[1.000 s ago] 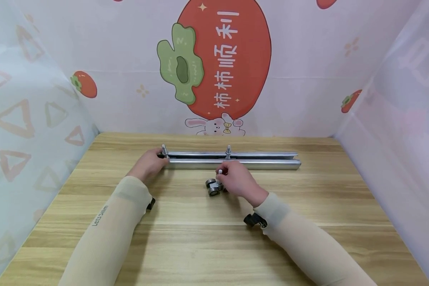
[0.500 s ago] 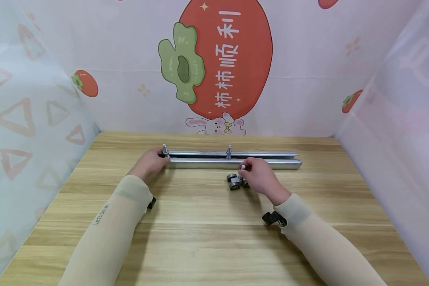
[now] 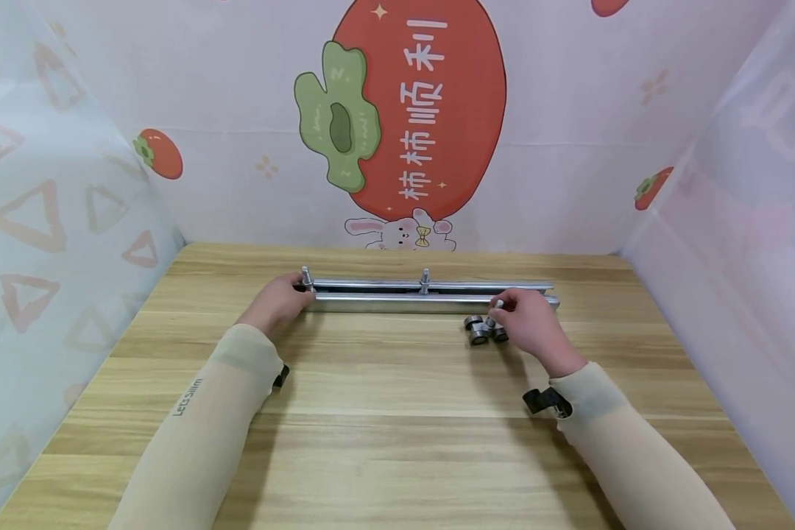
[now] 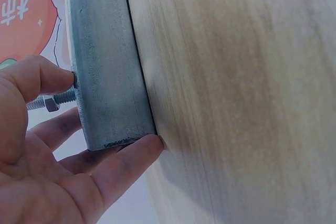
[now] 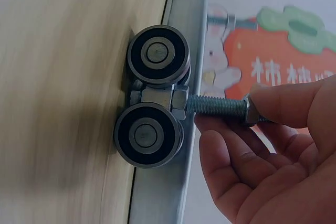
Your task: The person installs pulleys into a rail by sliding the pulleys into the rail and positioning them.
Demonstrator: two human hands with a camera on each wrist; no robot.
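A metal channel rail (image 3: 384,303) lies across the far part of the table, its open slot facing up. Upright threaded bolts stand in the slot, one bolt (image 3: 307,277) at the left end and another bolt (image 3: 425,280) near the middle. My left hand (image 3: 278,303) grips the rail's left end, with the thumb at the upper edge and a finger under the end in the left wrist view. My right hand (image 3: 535,324) pinches the bolt of a trolley roller (image 5: 157,95) near its nut. The roller's wheels (image 5: 148,136) show in front of the rail's right part.
The wooden table (image 3: 371,442) carries the rail along its back. Behind it hangs a printed backdrop (image 3: 556,147), with sheeting (image 3: 59,184) on the left side too.
My right hand has moved right along the front of the rail with the trolley roller, from near the middle bolt to near the right end. The left hand stays on the rail's end.
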